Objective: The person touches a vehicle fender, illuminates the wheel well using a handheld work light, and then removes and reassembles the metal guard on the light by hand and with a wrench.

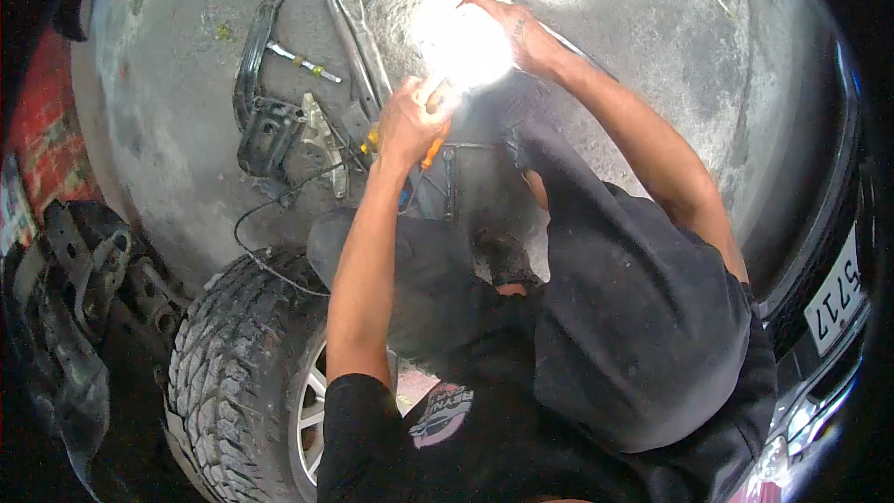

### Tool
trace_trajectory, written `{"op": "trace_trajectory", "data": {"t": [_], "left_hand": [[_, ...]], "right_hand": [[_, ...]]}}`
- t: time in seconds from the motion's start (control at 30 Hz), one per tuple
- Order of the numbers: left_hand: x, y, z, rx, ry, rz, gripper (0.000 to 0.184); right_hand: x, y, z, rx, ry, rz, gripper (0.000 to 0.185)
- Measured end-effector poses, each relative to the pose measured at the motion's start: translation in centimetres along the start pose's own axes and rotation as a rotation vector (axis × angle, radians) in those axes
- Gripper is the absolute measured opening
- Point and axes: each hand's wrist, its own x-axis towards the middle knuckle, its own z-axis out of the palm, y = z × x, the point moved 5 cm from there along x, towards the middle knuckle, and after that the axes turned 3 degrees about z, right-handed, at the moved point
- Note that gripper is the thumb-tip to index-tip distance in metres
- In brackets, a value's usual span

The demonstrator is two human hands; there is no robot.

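A glaring white patch of light (pixel 466 42) lies between my hands and washes out whatever is there. My left hand (pixel 410 126) is closed, its fingers curled at the lower left edge of the glare around something I cannot make out. On the far right side of the glare, my right hand (pixel 517 33) has bent fingers, partly lost in the brightness; what they grip is hidden. Just below my left hand is an orange handle (pixel 434 151), with a yellow handle (pixel 370 140) beside the wrist. A wrench (pixel 449 182) lies on the floor near my legs.
Left of my hands lie a black metal bracket (pixel 268 138), a screwdriver-like tool (pixel 303 62) and long metal bars (pixel 365 47). A treaded tyre (pixel 237 382) stands by my left side, dark metal parts (pixel 88 270) beyond it. A vehicle bumper (pixel 810 251) borders the right.
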Motion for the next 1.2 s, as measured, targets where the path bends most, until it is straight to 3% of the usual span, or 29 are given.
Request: {"op": "trace_trajectory", "data": {"t": [0.17,0.27,0.33,0.47,0.57,0.63,0.77,0.87,0.9,0.97,1.07,1.2], "left_hand": [[-0.4,0.4,0.3,-0.091,0.023,-0.030,0.045],[-0.9,-0.2,1.2,0.053,0.066,0.043,0.044],[-0.9,1.2,0.0,-0.070,0.084,-0.079,0.045],[-0.8,1.6,-0.3,-0.026,0.067,-0.090,0.047],[-0.8,1.2,0.1,-0.023,0.055,-0.107,0.047],[-0.7,0.4,0.9,0.027,0.035,-0.047,0.048],[-0.8,0.3,1.2,0.051,0.080,0.003,0.050],[-0.7,1.0,0.6,0.051,0.066,-0.029,0.050],[-0.7,0.9,0.6,0.050,0.050,-0.044,0.048],[-0.7,0.8,0.4,0.052,0.032,-0.057,0.047],[-0.6,0.9,-0.3,0.106,0.034,0.030,0.046],[-1.2,0.6,-1.6,0.008,-0.027,0.005,0.049]], "right_hand": [[-0.3,-4.5,-0.7,-0.349,0.079,-0.106,0.034],[-1.0,1.3,0.4,-0.520,0.100,-0.138,0.030],[-1.5,0.5,0.2,-0.369,0.152,-0.125,0.028],[-2.5,-1.0,-0.2,-0.340,0.180,-0.061,0.028],[-3.2,-1.6,-0.6,0.108,0.175,0.291,0.031],[-3.6,-2.9,-0.9,-0.362,0.137,0.133,0.037],[-4.9,-4.0,-1.6,-0.303,0.174,0.201,0.047],[-5.3,-3.4,-1.4,-0.471,0.242,-0.074,0.053],[-4.8,-2.5,-1.7,-0.141,0.194,0.197,0.051],[-3.7,-1.4,-0.3,0.195,0.145,0.460,0.050],[-1.3,0.1,-0.4,0.531,0.470,0.349,0.040],[2.9,-0.9,-2.4,-0.262,0.069,0.266,0.027]]}}
